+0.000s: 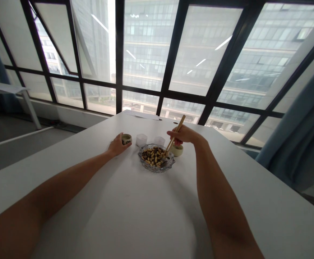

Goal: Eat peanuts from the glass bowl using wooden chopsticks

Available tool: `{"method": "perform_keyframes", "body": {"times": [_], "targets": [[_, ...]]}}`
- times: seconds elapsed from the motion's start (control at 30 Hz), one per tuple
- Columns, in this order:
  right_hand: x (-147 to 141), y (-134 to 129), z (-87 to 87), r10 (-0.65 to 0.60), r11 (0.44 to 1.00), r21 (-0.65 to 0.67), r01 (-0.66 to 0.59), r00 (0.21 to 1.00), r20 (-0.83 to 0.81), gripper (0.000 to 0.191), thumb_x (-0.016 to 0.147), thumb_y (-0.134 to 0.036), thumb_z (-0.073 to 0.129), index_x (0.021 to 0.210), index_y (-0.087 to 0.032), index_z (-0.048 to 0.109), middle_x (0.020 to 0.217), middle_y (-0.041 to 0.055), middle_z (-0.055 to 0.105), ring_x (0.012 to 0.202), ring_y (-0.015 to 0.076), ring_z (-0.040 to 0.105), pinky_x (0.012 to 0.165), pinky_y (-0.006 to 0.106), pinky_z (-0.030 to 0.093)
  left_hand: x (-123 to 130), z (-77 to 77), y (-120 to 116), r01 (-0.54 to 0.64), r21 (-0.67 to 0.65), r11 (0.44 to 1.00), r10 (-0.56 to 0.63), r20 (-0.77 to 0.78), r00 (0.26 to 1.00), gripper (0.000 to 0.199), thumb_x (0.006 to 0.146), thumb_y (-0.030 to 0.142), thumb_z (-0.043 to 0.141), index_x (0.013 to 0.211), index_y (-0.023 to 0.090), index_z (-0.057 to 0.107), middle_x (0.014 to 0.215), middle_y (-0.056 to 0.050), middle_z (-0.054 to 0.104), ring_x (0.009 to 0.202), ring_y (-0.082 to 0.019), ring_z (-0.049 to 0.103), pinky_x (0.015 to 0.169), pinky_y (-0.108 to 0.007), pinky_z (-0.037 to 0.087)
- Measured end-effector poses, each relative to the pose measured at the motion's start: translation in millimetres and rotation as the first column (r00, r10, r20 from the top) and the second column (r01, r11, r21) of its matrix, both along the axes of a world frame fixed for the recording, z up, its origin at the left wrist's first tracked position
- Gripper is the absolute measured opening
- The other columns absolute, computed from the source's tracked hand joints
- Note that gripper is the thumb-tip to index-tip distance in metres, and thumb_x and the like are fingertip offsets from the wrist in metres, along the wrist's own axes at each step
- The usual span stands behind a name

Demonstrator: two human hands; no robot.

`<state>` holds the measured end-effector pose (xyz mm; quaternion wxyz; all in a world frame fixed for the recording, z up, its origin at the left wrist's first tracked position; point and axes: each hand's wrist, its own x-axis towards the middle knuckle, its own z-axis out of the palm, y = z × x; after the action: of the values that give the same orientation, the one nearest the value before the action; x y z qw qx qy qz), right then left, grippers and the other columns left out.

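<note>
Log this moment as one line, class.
left hand: grips small cup | right hand: holds chopsticks, tips among nuts in clear dish

Your one view comes from the camera worn on your head, set above the near part of the white table (130,216), looking forward and down along its top. Your left forearm (73,181) and right forearm (221,190) enter at the lower corners and reach away from the lens, so they look large up close, while your left hand (116,145) and right hand (184,134) appear small, around mid-picture. The view is wide: tabletop fills much of the lower part, and the windows (147,46) ahead span the top, their crossbar sloping lower toward the right.
</note>
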<state>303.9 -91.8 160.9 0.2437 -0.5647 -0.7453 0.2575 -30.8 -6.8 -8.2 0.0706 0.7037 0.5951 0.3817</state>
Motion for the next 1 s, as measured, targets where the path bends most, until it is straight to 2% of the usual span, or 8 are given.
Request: {"method": "perform_keyframes", "body": {"times": [0.2, 0.37, 0.5, 0.7, 1.0], "targets": [[-2.1, -0.5, 2.5, 0.055, 0.993, 0.108, -0.042, 0.991, -0.125, 0.042, 0.091, -0.049, 0.066, 0.068, -0.014, 0.066, 0.049, 0.003, 0.065, 0.038, 0.0098, 0.057, 0.04, 0.019, 0.046, 0.9, 2.5, -1.5, 0.04, 0.079, 0.996, -0.04, 0.005, 0.999, 0.083, 0.073, 0.049, 0.076, 0.141, 0.016, 0.042, 0.142, -0.018, 0.054, 0.129, -0.033, 0.054, 0.109, -0.042, 0.044], [-2.8, 0.9, 1.8, 0.065, 0.981, 0.194, -0.027, 0.979, -0.192, 0.045, 0.089, -0.054, 0.066, 0.071, -0.013, 0.066, 0.049, 0.0033, 0.064, 0.04, 0.0104, 0.059, 0.04, 0.019, 0.047, 2.9, 7.4, -9.5, 0.12, 0.175, 0.977, -0.114, -0.049, 0.992, 0.076, 0.066, 0.04, 0.08, 0.132, 0.019, 0.048, 0.132, -0.013, 0.058, 0.122, -0.031, 0.058, 0.106, -0.041, 0.048], [-2.4, 1.2, 1.6, 0.061, 0.981, 0.191, -0.025, 0.98, -0.189, 0.043, 0.088, -0.052, 0.069, 0.071, -0.012, 0.067, 0.05, 0.0036, 0.065, 0.04, 0.0101, 0.059, 0.04, 0.018, 0.048, 4.0, 8.7, -14.7, 0.169, 0.201, 0.965, -0.155, -0.082, 0.984, 0.07, 0.064, 0.036, 0.08, 0.124, 0.022, 0.048, 0.127, -0.01, 0.059, 0.116, -0.029, 0.061, 0.101, -0.039, 0.051], [-4.1, -1.1, 3.2, 0.039, 0.984, 0.179, -0.007, 0.983, -0.18, 0.039, 0.087, -0.047, 0.072, 0.072, -0.012, 0.069, 0.053, 0.0046, 0.067, 0.043, 0.0106, 0.061, 0.042, 0.019, 0.05, 4.5, 7.1, -16.3, 0.265, 0.227, 0.937, -0.24, -0.132, 0.962, 0.068, 0.066, 0.038, 0.077, 0.125, 0.023, 0.046, 0.128, -0.009, 0.059, 0.116, -0.028, 0.061, 0.1, -0.04, 0.051], [-3.2, 1.6, 1.5, 0.058, 0.989, 0.145, -0.033, 0.983, -0.172, 0.042, 0.083, -0.051, 0.075, 0.068, -0.012, 0.069, 0.051, 0.0052, 0.067, 0.04, 0.0105, 0.06, 0.039, 0.019, 0.049, 3.5, 2.3, -9.5, 0.293, 0.26, 0.92, -0.265, -0.138, 0.954, 0.069, 0.067, 0.042, 0.076, 0.127, 0.021, 0.048, 0.128, -0.012, 0.059, 0.116, -0.031, 0.061, 0.1, -0.045, 0.051]]}}
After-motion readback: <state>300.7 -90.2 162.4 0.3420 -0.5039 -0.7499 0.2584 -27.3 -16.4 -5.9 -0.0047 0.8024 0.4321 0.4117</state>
